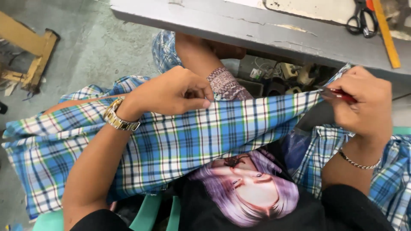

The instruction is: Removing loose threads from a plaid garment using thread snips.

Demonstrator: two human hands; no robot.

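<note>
Hands stretch blue plaid cotton fabric (pixel 192 132) taut across the lap: left hand (pixel 171 92) pinches its top edge, right hand (pixel 364 105) grips a small red-handled cutter (pixel 340 95) there. Tautness probably helps clean snips.

My left hand (pixel 171 92) pinches the edge of the blue plaid cloth (pixel 180 141); my right hand (pixel 364 102) holds a small red-handled tool (pixel 338 95) against it.

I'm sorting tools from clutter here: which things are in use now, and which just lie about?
In use:
- blue plaid cotton cloth, stretched between both hands
- left hand, pinching its edge
- right hand, holding a small red-handled tool

Lying about:
- black-handled scissors on the grey table
- yellow ruler
- wooden frame
</note>
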